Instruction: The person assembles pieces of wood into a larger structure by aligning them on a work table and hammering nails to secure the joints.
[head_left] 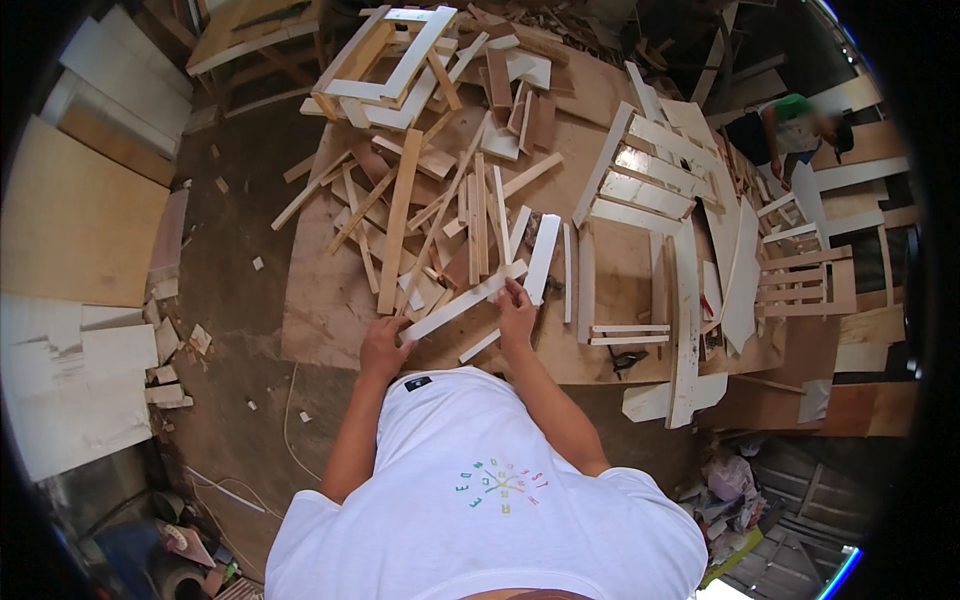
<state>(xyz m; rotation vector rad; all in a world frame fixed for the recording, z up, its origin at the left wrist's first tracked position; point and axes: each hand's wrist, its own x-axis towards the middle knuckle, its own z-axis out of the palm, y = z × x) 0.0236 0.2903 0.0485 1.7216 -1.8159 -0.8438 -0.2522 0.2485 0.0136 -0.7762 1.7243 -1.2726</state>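
Observation:
A narrow white wooden strip (pixel 460 305) slants across the near edge of the plywood work table, its right end farther from me. My left hand (pixel 385 347) is closed at its near left end, thumb against the wood. Around the strip close to its far right end, my right hand (pixel 516 314) is closed. Just beyond that hand lies a wider white board (pixel 542 258). Another thin white strip (pixel 480 346) lies under my right wrist. Past the held strip is a jumbled pile of loose sticks, with a long bare plank (pixel 400 220) on its left side.
A white-and-bare wood frame (pixel 400 60) stands on the pile's far end. To the right are a slatted white panel (pixel 650 165), a larger frame (pixel 684 320) and a black clamp-like tool (pixel 627 362). Another person (pixel 800 130) works at the far right. Offcuts (pixel 168 385) litter the left floor.

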